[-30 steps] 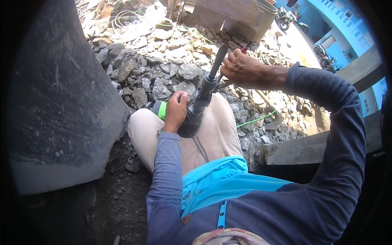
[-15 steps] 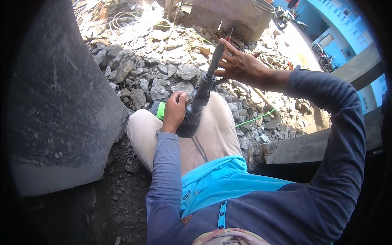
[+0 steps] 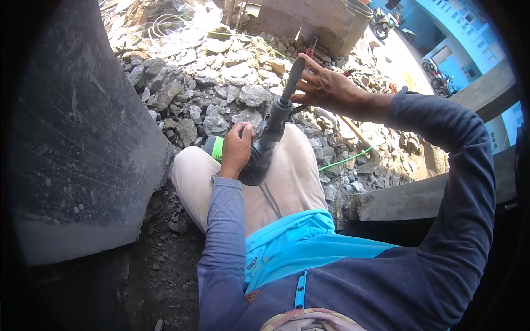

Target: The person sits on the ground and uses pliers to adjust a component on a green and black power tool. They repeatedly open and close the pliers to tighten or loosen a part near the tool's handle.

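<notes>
A dark grey power tool [image 3: 269, 135], which looks like a demolition hammer, lies across my lap between my thighs, nose pointing away. My left hand [image 3: 237, 149] is closed on its left side, fingers curled; a bright green band [image 3: 217, 149] shows beside the wrist. From the tool's nose sticks out a long dark bit [image 3: 293, 81], like a chisel. The fingers of my right hand [image 3: 323, 85] are closed around this bit. Just beyond the fingertips a red piece with a metal tip [image 3: 312, 47] shows; whether I hold it is unclear. A cord [image 3: 269, 199] runs down over my lap.
Broken grey rubble [image 3: 215, 119] covers the ground ahead. A large dark slab [image 3: 88, 143] rises at the left, and a concrete beam [image 3: 403, 199] lies at the right. A green line [image 3: 346, 160] crosses the stones. Farther back are a concrete block [image 3: 309, 25] and parked motorbikes [image 3: 439, 77].
</notes>
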`<state>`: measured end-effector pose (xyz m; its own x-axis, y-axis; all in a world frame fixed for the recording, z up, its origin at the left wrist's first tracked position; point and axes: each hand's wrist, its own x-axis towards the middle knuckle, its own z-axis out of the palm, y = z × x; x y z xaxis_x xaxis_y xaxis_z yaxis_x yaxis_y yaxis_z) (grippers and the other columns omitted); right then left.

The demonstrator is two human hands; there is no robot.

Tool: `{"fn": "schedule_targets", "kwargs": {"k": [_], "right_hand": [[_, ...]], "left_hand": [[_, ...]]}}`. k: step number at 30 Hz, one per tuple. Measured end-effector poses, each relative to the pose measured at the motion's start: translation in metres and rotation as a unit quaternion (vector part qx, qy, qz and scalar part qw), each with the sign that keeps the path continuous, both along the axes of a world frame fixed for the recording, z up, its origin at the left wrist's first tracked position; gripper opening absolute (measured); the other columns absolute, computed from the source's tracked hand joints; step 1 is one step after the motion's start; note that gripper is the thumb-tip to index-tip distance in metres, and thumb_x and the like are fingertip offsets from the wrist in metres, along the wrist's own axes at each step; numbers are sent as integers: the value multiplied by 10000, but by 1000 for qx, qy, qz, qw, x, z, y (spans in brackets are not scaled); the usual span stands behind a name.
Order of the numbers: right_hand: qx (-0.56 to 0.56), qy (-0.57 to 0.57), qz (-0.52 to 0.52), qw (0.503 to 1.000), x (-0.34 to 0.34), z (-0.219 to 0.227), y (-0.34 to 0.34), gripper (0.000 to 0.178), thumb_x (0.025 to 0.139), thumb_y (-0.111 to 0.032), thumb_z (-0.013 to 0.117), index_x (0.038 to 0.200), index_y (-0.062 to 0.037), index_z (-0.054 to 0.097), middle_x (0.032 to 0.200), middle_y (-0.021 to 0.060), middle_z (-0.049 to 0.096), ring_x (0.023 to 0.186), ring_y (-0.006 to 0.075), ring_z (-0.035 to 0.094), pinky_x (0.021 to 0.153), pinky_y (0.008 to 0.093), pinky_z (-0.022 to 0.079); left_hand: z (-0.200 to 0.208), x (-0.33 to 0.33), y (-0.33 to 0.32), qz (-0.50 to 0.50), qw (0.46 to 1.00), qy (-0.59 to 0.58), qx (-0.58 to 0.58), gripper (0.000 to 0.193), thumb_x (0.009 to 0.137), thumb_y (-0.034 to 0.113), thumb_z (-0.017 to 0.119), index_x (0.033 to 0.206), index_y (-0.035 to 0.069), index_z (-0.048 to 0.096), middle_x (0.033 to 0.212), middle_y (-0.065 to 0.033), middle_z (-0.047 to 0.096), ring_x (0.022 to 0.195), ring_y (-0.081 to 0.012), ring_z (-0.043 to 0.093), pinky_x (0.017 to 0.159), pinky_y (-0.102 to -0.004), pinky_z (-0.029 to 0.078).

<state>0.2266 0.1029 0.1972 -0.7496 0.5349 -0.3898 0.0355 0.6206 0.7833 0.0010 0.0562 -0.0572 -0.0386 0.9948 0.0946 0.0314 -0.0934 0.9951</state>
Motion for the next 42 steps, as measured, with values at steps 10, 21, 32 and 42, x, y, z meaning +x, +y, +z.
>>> {"fn": "schedule_targets", "kwargs": {"k": [10,21,32,42], "right_hand": [[33,-40,-42,998,-10,2,-17,623,1039,-204,685,1617,-241,455,1410,149,586,1367,344,590,1184,563,441],[32,15,-35,999,9,-7,-12,712,1028,-214,684,1674,-320,404,1396,114,585,1379,327,570,1274,620,354],[41,9,33,999,3,-6,0,644,1001,-217,697,1593,-374,497,1437,31,569,1512,301,485,1393,610,165],[25,5,31,999,2,-6,3,573,1012,-264,685,1553,-378,533,1493,-5,558,1575,295,418,1401,609,109]], "left_hand": [[2,-2,-2,-1,1000,0,0,330,1101,285,610,1112,-18,743,910,-113,773,861,-214,735,823,-362,562],[5,-1,0,-15,1000,5,-19,304,1111,258,622,1150,-21,736,925,-50,740,885,-138,693,854,-306,553],[4,-3,-2,-8,1000,5,-15,293,1113,260,627,1144,-8,740,929,-53,738,885,-138,700,857,-307,555],[1,-1,-1,-4,1000,5,-6,315,1108,276,624,1146,-16,737,914,-82,758,855,-170,710,820,-333,559]]}}
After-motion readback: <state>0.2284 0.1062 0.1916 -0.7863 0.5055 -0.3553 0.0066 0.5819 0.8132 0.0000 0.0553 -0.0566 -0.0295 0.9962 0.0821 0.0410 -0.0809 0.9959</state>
